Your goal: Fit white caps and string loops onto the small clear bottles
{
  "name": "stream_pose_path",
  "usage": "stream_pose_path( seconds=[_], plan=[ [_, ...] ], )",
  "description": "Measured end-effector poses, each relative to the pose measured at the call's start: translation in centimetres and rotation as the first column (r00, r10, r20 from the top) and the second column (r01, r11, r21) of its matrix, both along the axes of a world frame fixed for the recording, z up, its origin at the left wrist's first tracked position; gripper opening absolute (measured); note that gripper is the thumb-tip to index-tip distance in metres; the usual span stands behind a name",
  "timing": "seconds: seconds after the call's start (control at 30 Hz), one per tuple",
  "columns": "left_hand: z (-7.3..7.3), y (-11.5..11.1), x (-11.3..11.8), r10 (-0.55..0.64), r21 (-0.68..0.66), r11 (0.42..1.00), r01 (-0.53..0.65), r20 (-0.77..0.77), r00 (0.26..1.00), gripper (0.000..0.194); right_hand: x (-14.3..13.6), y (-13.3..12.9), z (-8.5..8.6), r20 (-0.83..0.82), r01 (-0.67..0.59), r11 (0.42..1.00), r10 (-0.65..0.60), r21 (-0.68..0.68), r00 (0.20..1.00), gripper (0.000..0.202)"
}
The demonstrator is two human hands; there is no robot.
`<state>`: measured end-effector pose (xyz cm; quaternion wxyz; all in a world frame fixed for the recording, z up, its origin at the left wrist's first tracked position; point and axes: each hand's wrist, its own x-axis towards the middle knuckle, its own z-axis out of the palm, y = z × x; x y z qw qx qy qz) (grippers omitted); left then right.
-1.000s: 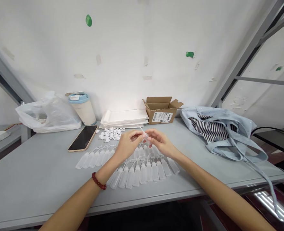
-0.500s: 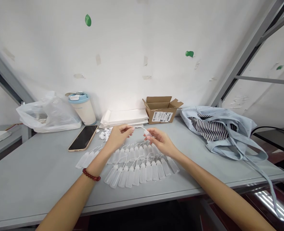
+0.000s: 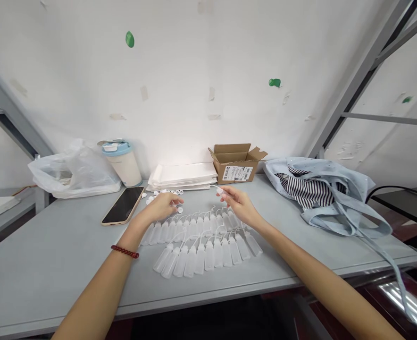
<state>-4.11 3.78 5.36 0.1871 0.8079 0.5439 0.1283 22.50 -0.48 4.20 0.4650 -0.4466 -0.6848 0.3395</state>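
My left hand (image 3: 162, 207) is over the small white caps, its fingers slightly curled and apart. Beside its fingertips a loose white cap (image 3: 180, 210) lies on the table; more caps (image 3: 151, 199) lie partly hidden behind the hand. Between the fingers of my right hand (image 3: 239, 204) is a white nozzle cap with a thin tube (image 3: 218, 190), pinched and held above the table. Below both hands, translucent squeeze bottles with thin curved tubes lie in two rows, a front row (image 3: 199, 259) and a back row (image 3: 180, 230).
Along the wall stand a plastic bag (image 3: 76, 172), a tumbler (image 3: 125, 165), a stack of white paper (image 3: 182, 175) and an open cardboard box (image 3: 234, 171). A phone (image 3: 123, 206) lies on the left. At right is a light blue cloth bag (image 3: 321, 184), its strap hanging over the table edge.
My left hand has moved left and down, away from the right hand to the loose caps. My right hand keeps the nozzle cap and has shifted slightly right.
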Motion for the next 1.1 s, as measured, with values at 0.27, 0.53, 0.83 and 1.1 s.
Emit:
stream_pose_path(
  seconds=[0.27, 0.53, 0.83, 1.1],
  plan=[
    [-0.7, -0.1, 0.9, -0.075, 0.064, 0.995, 0.075, -0.014, 0.997, 0.027, -0.2, 0.0, -0.2, -0.015, -0.009, 1.0, 0.009, -0.026, 1.0, 0.032],
    [-0.9, -0.4, 1.6, -0.072, 0.122, 0.991, 0.056, 0.133, 0.989, 0.018, -0.5, -0.3, -0.5, -0.014, -0.083, 0.993, 0.082, -0.08, 0.997, 0.032],
    [1.8, -4.1, 4.9, -0.144, -0.197, 0.928, 0.317, 0.594, 0.791, 0.028, -0.8, -0.8, -0.1, -0.008, -0.151, 0.986, 0.151, -0.07, 0.988, 0.034],
    [0.6, -3.7, 6.0, -0.111, -0.026, 0.986, 0.167, 0.645, 0.756, 0.03, -1.0, -1.1, 0.0, 0.183, -0.153, 0.986, 0.14, 0.059, 0.973, 0.032]
  ],
)
